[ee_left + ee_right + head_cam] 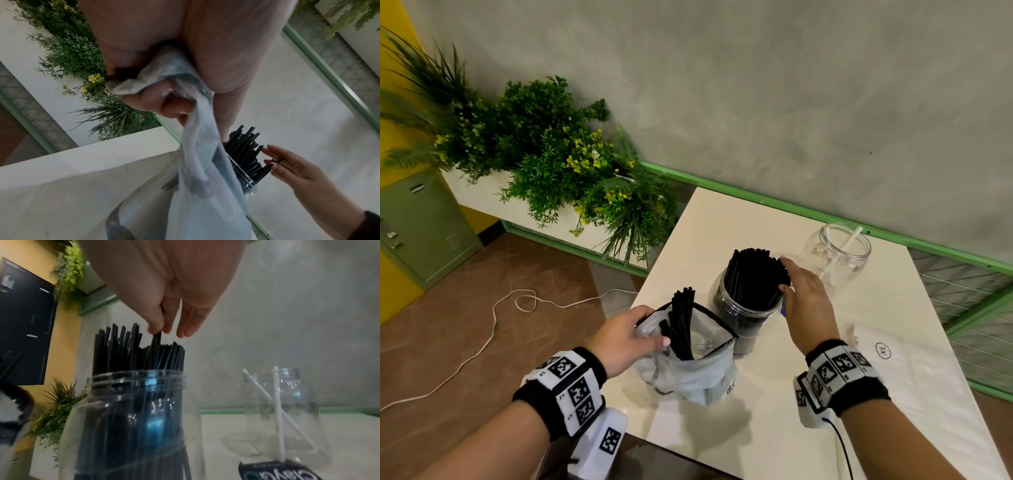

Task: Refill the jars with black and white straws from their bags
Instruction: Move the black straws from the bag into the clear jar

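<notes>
A person stands over a white desk (808, 394) where two clear plastic jars are set near a grey wall (791, 102). The nearer jar (743, 308) is packed with upright black straws (753, 274) that rise well above its threaded rim. The right hand (806, 301) reaches to the far side of that bundle, fingers mostly extended and touching the straw tops; the right wrist view shows the thumb and a finger pinching the tip of a single black straw (157, 344) standing slightly proud of the rest.

The left hand (625, 334) grips the gathered edge of a translucent zip bag (695, 370), which stands open on the desk just beside the filled jar, at the desk's left edge. A smaller bunch of black straws (681, 322) sticks up out of the bag's mouth. In the left wrist view, the bag's pale plastic (203, 162) is bunched between the curled fingers and thumb.

The second jar (837, 250) sits farther back and to the right, apart from the first, holding only two white straws (840, 253) that lean crossed against its wall. A flat clear bag marked "XL" (893, 353) lies on the desk at the right. Green artificial plants (544, 150) fill a white planter to the left, and a white cable (482, 342) trails across the brown floor.
</notes>
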